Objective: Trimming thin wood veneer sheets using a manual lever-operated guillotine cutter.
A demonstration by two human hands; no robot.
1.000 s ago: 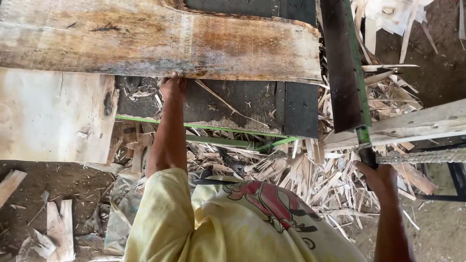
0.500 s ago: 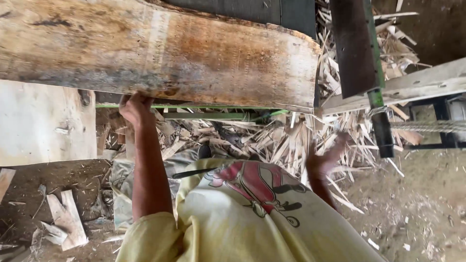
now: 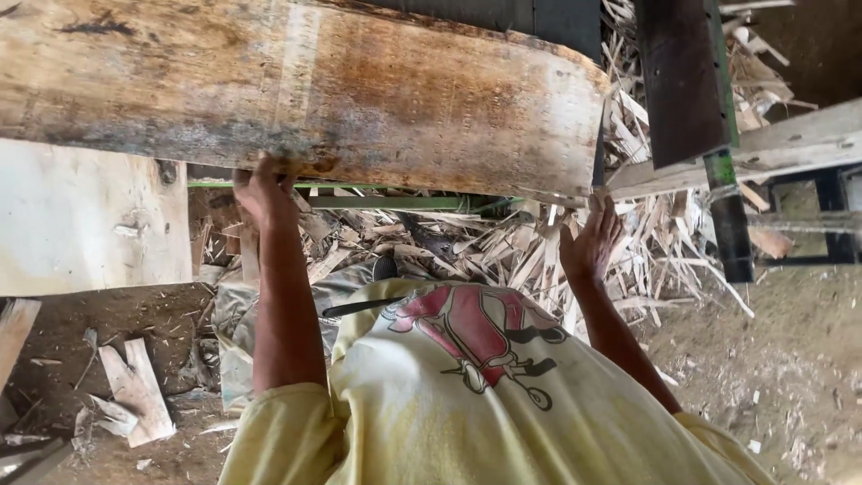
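Wood, weathered and stained brown and grey, fills the top of my view: a broad slab point(image 3: 305, 90) lying across from the left edge to its cut end near the upper right. I see my left hand point(image 3: 262, 190) raised to the slab's lower edge, fingers curled up against the underside and touching it; whether they wrap over the edge I cannot tell, since the tips are hidden by the wood. My right hand point(image 3: 590, 241) is lifted near the slab's right end, palm open and fingers spread, the fingertips just beside the lower corner of the cut end; I cannot tell whether they touch it. Below the slab a thin green rail point(image 3: 395, 201) runs left to right, and behind it lies a heap of pale wood splinters and offcuts point(image 3: 503, 242) spreading toward the right. A dark upright post with a green edge point(image 3: 696, 99) stands to the right of the slab's end, and a pale grey plank point(image 3: 763, 148) slants across beside it. On the left, under the slab, sits a light, flat board point(image 3: 85, 224). Small scraps of wood point(image 3: 135, 386) lie on the dirt floor point(image 3: 790, 359) at lower left. My yellow shirt with a red printed picture point(image 3: 485, 395) takes up the bottom middle of the view.
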